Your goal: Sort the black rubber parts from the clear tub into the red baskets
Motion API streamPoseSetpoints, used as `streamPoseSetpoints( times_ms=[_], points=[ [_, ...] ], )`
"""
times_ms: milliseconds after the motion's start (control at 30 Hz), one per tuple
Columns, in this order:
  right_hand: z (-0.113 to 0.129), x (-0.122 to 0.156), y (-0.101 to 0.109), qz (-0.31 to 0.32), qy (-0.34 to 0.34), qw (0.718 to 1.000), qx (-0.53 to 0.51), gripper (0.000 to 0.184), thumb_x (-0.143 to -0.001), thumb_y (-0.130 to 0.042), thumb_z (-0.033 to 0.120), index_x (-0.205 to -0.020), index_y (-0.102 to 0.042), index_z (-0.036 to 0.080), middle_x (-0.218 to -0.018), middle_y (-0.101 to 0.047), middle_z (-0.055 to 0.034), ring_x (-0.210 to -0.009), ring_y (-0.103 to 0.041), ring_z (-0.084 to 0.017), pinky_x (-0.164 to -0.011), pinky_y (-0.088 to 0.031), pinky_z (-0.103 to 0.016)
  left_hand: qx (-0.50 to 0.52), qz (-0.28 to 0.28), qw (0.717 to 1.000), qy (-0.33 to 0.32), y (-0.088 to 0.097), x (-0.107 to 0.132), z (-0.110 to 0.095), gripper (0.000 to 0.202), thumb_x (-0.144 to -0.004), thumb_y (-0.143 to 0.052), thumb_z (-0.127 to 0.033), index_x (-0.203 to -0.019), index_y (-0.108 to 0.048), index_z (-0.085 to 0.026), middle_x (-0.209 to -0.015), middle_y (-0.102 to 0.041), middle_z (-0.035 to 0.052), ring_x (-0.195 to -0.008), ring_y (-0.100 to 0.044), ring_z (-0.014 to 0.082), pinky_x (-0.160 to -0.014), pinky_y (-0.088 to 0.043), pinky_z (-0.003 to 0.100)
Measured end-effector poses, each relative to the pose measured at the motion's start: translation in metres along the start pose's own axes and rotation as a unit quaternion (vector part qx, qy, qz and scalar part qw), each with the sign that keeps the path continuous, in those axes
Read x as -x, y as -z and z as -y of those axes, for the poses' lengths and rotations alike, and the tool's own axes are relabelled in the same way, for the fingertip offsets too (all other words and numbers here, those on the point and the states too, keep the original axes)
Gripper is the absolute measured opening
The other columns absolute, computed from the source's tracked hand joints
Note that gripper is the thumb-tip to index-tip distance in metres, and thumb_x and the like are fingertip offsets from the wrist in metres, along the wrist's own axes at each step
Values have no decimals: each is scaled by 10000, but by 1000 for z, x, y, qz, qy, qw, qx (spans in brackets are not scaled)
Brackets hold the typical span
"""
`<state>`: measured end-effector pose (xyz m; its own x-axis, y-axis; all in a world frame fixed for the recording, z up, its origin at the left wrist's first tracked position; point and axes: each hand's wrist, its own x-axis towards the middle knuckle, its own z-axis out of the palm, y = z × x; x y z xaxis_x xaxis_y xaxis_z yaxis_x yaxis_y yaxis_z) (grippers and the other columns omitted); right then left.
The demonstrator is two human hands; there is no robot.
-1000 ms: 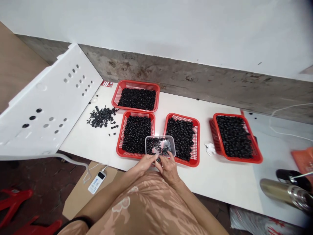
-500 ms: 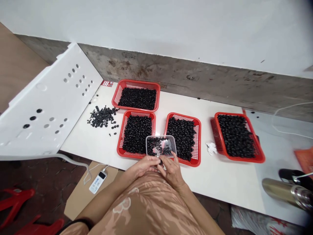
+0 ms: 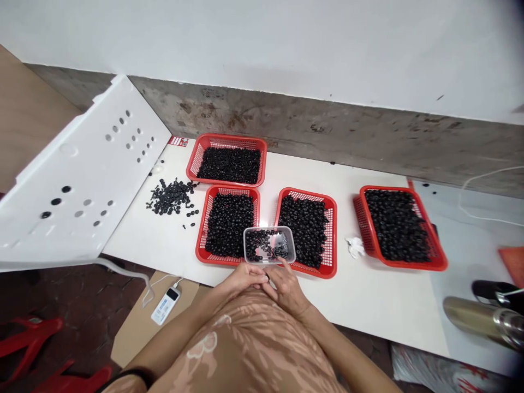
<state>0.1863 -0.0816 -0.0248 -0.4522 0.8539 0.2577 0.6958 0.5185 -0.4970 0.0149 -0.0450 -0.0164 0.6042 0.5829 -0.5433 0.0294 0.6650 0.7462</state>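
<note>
From afar I'm watching left grip (image 3: pixel 244 277) and right grip (image 3: pixel 285 284) pinching small black piece (image 3: pixel 267 278), lying at left's three o'clock, right's nine, equally near; long axis not showing; clear tub (image 3: pixel 261 251) sitting just beyond, at twelve o'clock.

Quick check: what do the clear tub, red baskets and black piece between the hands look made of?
Clear tub: probably thin, glossy plastic; see-through, with a shiny rim.
Red baskets: likely moulded plastic; smooth rims, perforated sides.
Black piece: perhaps plastic or rubber; dark, too small to tell.
</note>
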Motion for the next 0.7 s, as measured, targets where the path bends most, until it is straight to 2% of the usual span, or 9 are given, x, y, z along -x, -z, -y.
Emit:
streamPoseSetpoints(
  times_ms=[67, 133, 200, 267, 333, 400, 467, 567, 700],
  points=[
    [-10, 5, 5, -23, -16, 1000, -2, 163, -910, -487, 242, -993, -609, 174, -846, -708, -44, -735, -654, -151, -1008, -382, -476, -45, -45, 998, -11, 7, -5, 8, 359, -665, -731, -418, -846, -714, -108, -785, -702, 75, -685, -594, 168, -694, -433, 280],
    [-28, 10, 16, -72, -53, 996, 16, 173, -904, -517, 256, -1011, -626, 174, -895, -719, -58, -762, -664, -161, -971, -411, -447, -98, -100, 990, -30, 16, -9, 12, 382, -695, -705, -399, -957, -696, -121, -829, -696, 67, -710, -591, 167, -682, -429, 272],
    [-49, 14, 31, -144, -135, 979, 55, 226, -895, -542, 335, -1015, -650, 176, -892, -722, -77, -760, -662, -182, -877, -469, -398, -207, -179, 961, -48, 25, -12, 10, 326, -749, -653, -377, -976, -687, -145, -805, -682, 49, -708, -581, 168, -678, -419, 277],
    [-68, 16, 48, -176, -236, 950, 100, 403, -878, -541, 456, -1141, -622, 162, -1019, -697, -131, -870, -652, -235, -831, -490, -397, -358, -228, 902, -84, 31, -16, 3, 239, -803, -603, -332, -976, -683, -187, -832, -672, 38, -757, -566, 176, -710, -403, 293],
    [-79, 16, 60, -176, -283, 935, 117, 540, -860, -538, 521, -1252, -555, 149, -1071, -675, -151, -907, -642, -255, -817, -494, -400, -503, -250, 819, -118, 33, -22, -4, 171, -837, -569, -263, -951, -679, -200, -871, -660, 59, -844, -534, 207, -751, -379, 326],
    [-82, 14, 64, -173, -294, 934, 104, 506, -871, -526, 505, -1233, -568, 154, -1063, -673, -140, -901, -639, -243, -813, -497, -384, -609, -253, 740, -134, 34, -34, -7, 151, -859, -527, -191, -875, -677, -179, -872, -641, 102, -899, -490, 243, -770, -347, 370],
    [-78, 11, 61, -169, -283, 941, 74, 373, -893, -510, 446, -1108, -637, 169, -1020, -683, -115, -894, -637, -223, -816, -499, -363, -669, -234, 693, -134, 33, -50, -6, 234, -880, -454, -124, -791, -666, -163, -846, -621, 129, -900, -463, 260, -765, -314, 403],
    [-69, 4, 49, -142, -261, 954, 32, 279, -916, -476, 361, -953, -678, 172, -943, -692, -94, -876, -637, -210, -813, -502, -346, -698, -197, 678, -122, 31, -73, 1, 316, -871, -397, -49, -731, -663, -146, -758, -603, 142, -872, -447, 272, -748, -278, 419],
    [-64, -12, 29, -82, -250, 965, -14, 269, -925, -417, 258, -956, -669, 169, -944, -690, -85, -849, -645, -193, -785, -503, -314, -697, -187, 681, -124, 27, -87, 6, 294, -825, -434, -17, -707, -675, -139, -672, -611, 155, -862, -445, 291, -757, -256, 429]
  ],
)
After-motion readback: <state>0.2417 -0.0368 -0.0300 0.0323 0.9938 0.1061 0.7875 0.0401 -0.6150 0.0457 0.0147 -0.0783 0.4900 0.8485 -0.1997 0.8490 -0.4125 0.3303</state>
